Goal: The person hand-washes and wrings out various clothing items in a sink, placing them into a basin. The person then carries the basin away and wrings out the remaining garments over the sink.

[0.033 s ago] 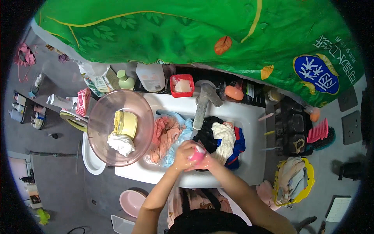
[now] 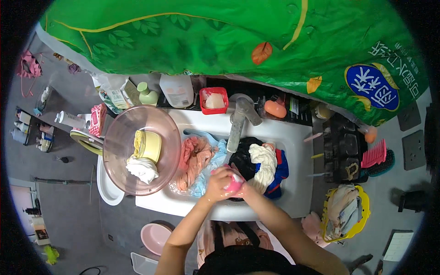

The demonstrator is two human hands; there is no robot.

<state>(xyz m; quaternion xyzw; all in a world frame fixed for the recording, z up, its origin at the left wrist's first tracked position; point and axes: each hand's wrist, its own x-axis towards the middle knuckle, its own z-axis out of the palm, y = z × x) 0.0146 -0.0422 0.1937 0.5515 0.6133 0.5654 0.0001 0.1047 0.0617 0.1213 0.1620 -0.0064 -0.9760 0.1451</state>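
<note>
The left hand (image 2: 220,184) and right hand (image 2: 243,191) are squeezing a pink bundle (image 2: 235,184). It is sitting between them, inside the grip, neither being nearer, over the white sink (image 2: 183,206). The tap (image 2: 237,128) is standing beyond.

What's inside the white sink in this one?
The sink holds peach fabric, light-blue fabric, black fabric, cream fabric and blue-and-red fabric. The left hand and right hand, around a pink item, hide what lies below; the sink's bottom beneath the fabrics is covered.
</note>
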